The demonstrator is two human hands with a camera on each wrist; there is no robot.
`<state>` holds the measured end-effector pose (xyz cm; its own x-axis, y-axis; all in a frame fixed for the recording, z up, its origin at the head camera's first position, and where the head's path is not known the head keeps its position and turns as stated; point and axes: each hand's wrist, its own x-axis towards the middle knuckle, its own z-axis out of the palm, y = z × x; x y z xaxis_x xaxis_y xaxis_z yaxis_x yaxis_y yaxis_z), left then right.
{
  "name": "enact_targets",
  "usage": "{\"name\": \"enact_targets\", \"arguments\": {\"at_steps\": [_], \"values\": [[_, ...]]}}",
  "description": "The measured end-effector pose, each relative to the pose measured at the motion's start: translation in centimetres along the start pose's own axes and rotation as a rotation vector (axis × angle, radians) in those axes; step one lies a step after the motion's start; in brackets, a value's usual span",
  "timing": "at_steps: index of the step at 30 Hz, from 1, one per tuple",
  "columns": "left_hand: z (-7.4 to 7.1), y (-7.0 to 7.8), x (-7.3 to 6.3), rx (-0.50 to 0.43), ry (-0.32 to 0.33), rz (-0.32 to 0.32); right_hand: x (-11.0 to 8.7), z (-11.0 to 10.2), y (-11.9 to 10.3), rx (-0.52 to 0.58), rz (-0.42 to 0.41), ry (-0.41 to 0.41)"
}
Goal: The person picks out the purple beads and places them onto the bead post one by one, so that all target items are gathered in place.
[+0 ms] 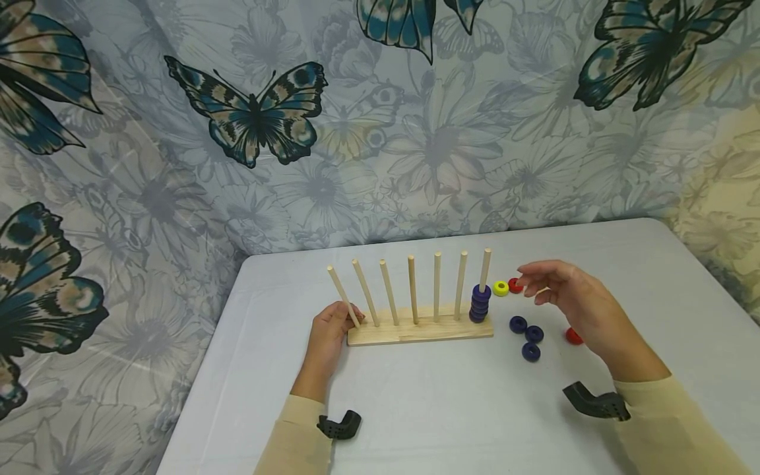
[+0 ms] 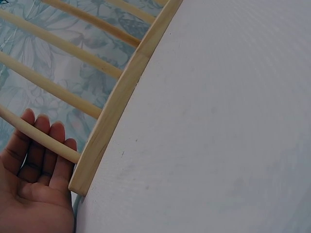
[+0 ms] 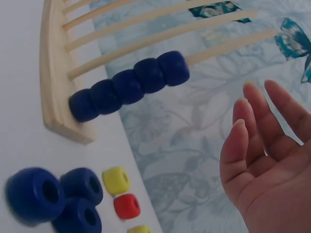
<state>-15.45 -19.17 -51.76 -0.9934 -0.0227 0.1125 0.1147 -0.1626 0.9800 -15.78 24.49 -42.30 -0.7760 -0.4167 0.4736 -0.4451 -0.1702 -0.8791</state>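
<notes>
A wooden peg rack point(image 1: 421, 333) with several upright pegs stands on the table. Dark blue beads point(image 1: 479, 303) are stacked on its rightmost peg, whose upper part is bare. My left hand point(image 1: 332, 326) is at the rack's left end, its relaxed fingers point(image 2: 43, 141) behind the leftmost peg point(image 2: 41, 137) and close against the base. To the right of the rack my right hand point(image 1: 567, 297) is raised, fingers loosely bent, holding nothing. Three loose dark blue beads point(image 1: 534, 334) lie between the rack and this hand. In the right wrist view the stack point(image 3: 129, 86) leans across the picture.
Beyond the blue beads lie a yellow bead point(image 1: 501, 288) and a red bead point(image 1: 515, 285); another yellow bead point(image 3: 140, 229) is cut off by the right wrist view's lower edge. Another red bead point(image 1: 573, 336) is partly hidden by my right wrist. Butterfly-patterned fabric point(image 1: 415, 165) hangs behind the white table point(image 1: 451, 409).
</notes>
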Motion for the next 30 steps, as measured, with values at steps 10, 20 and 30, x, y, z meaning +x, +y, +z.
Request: {"name": "enact_targets", "arguments": {"at_steps": [10,20,30], "values": [[0.0,0.1,0.0,-0.004,-0.001,0.003,-1.5,-1.6,1.4,-0.014,0.077,-0.009],[0.0,0.0,0.0,-0.001,0.001,0.004,-3.0,-2.2,2.1,-0.237,0.202,0.082],[0.0,0.0,0.0,0.003,0.008,-0.002,-4.4,-3.8,3.9,-0.433,0.219,0.17]]}}
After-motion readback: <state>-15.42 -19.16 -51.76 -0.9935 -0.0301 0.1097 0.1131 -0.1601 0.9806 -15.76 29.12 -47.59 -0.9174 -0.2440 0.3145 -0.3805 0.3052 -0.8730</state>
